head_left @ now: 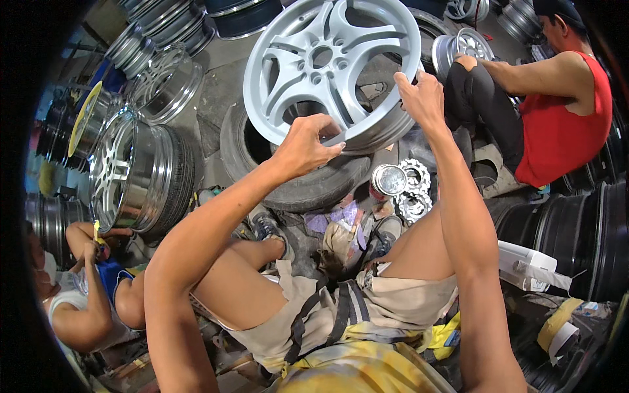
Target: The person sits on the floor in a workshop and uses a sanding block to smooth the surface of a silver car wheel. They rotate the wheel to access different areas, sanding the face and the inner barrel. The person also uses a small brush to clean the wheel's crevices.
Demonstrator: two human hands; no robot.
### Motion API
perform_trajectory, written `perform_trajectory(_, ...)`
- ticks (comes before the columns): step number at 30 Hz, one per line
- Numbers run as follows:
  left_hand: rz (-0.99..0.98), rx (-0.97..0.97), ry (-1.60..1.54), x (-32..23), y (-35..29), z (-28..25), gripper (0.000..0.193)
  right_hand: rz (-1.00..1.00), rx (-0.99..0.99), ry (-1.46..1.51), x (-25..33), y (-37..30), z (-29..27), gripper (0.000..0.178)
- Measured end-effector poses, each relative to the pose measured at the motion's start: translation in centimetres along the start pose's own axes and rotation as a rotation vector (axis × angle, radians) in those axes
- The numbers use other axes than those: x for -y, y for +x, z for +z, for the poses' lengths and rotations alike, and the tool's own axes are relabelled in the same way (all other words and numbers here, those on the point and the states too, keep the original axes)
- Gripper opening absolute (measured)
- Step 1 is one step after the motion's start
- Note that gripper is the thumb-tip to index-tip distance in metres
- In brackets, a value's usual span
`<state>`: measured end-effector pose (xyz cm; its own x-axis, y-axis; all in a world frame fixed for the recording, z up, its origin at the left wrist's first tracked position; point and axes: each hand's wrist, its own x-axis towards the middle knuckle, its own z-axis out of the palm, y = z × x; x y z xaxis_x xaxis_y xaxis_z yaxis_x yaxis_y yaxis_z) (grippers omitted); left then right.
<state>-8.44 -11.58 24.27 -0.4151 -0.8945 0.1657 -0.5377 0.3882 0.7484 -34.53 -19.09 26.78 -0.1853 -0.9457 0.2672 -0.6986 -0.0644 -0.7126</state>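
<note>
A silver-grey alloy wheel rim (347,85) with split spokes is tilted toward me, above a black tyre (308,190) on the floor. My left hand (308,145) grips the near lower edge of the rim, its fingers curled and its thumb along the lip. Around the rim's right edge my right hand (422,98) is closed, fingertips on the face side. Whether either hand also holds something small cannot be made out. Between my feet and the tyre stand a round tin (389,179) and scalloped metal rings (415,190).
At right sits a person in a red top (569,124); another in a white top (82,301) works at lower left. Chrome wheels (114,170) and stacked rims (154,26) line the left. Black rims (583,229), a white box (526,265) and tape roll (562,334) lie right.
</note>
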Motion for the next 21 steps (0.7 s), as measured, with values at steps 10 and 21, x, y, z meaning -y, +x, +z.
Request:
perform_trajectory(10,-0.082,-0.035,-0.071,0.1,0.7,0.6,0.033,0.003,0.009,-0.007,-0.2,0.0,-0.1,0.051)
perform_trajectory(21,-0.005,0.005,-0.027,1.1,0.7,-0.2,0.041,0.019,0.012,0.009,-0.3,0.1,-0.2,0.047)
